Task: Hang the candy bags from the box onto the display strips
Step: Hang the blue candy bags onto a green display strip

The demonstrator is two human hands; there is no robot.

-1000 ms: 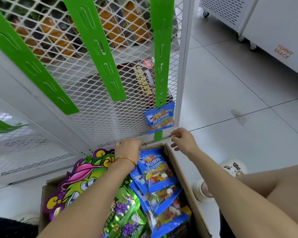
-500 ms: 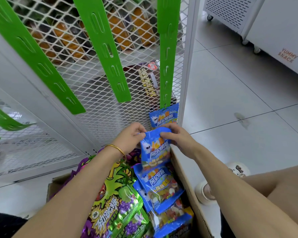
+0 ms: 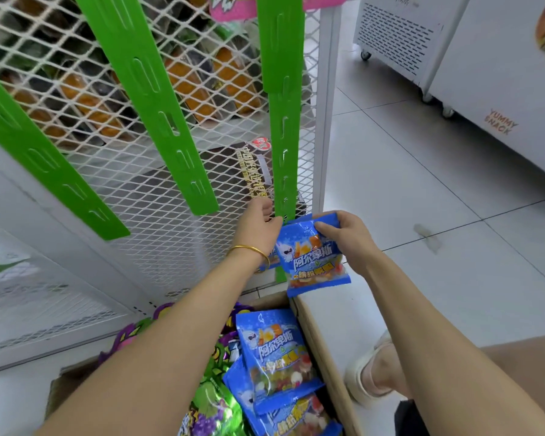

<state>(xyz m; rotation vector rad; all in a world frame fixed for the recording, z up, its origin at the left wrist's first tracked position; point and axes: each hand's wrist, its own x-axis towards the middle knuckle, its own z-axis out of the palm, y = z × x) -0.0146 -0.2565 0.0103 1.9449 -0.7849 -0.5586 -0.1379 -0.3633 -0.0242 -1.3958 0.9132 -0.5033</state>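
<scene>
A blue plastic candy bag (image 3: 312,256) is being pinched at its top by the right hand (image 3: 343,237), while the green display strip (image 3: 285,152) is being held steady by the left hand (image 3: 258,228) for hooking.

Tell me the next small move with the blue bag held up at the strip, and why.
Probably lift the blue candy bag slightly and hook its top edge onto a free tab of the green display strip. The right hand pinches the bag's top just below the strip's lower end, the left hand touches the strip there, and the bag does not look hooked yet.
</scene>
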